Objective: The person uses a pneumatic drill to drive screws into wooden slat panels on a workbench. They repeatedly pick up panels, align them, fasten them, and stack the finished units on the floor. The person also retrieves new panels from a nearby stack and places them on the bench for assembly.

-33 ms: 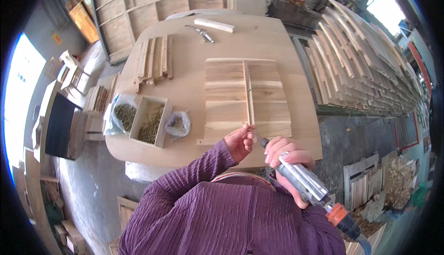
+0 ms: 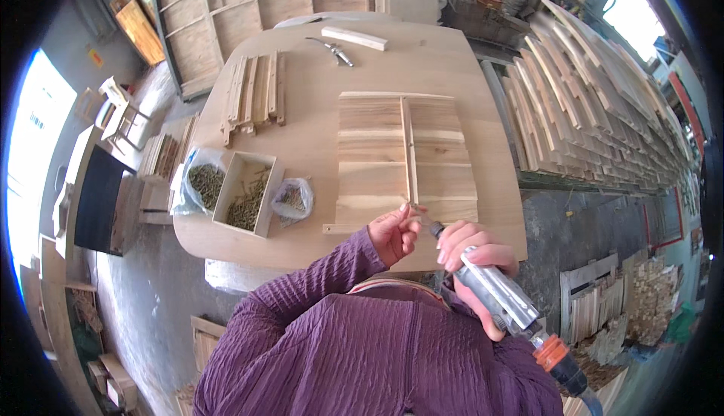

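My right hand (image 2: 475,248) is wrapped round a silver air screwdriver (image 2: 501,299) with an orange coupling and a hose at its back end. The tool's dark tip points toward my left hand (image 2: 396,233). That hand is pinched closed at the near end of a narrow wooden batten (image 2: 411,156); whatever sits between its fingertips is too small to name. The batten lies across a panel of wooden boards (image 2: 369,144). Along the panel's near edge runs another thin strip (image 2: 335,229), partly hidden by my left hand.
Left of the panel stand a wooden box of screws (image 2: 271,197), a bag of screws (image 2: 205,182) and a smaller bag (image 2: 292,199). Behind them lie stacked battens (image 2: 256,92). A second metal tool (image 2: 338,54) and a wood block (image 2: 354,37) lie at the table's (image 2: 302,129) far side.
The view has shifted slightly. Both hands stay close to the batten's near end, and the screwdriver keeps nearly the same pose.
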`<state>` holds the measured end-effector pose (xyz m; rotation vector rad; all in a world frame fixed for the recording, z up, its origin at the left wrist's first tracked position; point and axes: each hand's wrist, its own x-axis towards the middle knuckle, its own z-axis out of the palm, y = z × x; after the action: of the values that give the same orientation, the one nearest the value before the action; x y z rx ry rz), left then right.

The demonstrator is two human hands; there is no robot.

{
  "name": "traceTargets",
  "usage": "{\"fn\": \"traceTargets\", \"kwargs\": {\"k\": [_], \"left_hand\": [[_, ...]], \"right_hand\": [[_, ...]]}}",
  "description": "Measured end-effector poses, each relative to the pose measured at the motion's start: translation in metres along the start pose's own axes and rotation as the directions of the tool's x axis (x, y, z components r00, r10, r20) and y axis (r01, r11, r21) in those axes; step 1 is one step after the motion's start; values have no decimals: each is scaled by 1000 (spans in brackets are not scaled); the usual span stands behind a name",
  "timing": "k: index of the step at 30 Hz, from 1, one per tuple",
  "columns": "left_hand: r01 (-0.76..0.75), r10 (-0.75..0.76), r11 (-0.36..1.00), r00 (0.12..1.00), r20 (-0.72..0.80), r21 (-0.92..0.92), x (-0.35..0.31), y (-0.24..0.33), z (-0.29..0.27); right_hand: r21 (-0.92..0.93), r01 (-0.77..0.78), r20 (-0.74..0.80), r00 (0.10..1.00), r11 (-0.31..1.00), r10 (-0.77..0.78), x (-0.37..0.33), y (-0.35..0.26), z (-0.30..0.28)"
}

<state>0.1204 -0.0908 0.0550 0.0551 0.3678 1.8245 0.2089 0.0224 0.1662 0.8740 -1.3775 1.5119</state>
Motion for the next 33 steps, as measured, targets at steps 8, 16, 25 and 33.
{"fn": "traceTargets", "kwargs": {"k": [8, 16, 25, 33], "left_hand": [[227, 892, 53, 428, -148, 973, -84, 117, -123], [418, 695, -666, 649, 310, 617, -62, 118, -134], [354, 684, -645, 663, 304, 677, -22, 98, -117], [341, 695, -621, 656, 294, 706, -20, 98, -102]], "right_hand": [[-42, 53, -162, 985, 998, -59, 13, -12, -30], [241, -61, -391, 908, 969, 154, -2, -17, -55], [86, 39, -442, 897, 996, 3, -13, -45, -66], [233, 136, -495, 869, 963, -3, -17, -49, -69]]}}
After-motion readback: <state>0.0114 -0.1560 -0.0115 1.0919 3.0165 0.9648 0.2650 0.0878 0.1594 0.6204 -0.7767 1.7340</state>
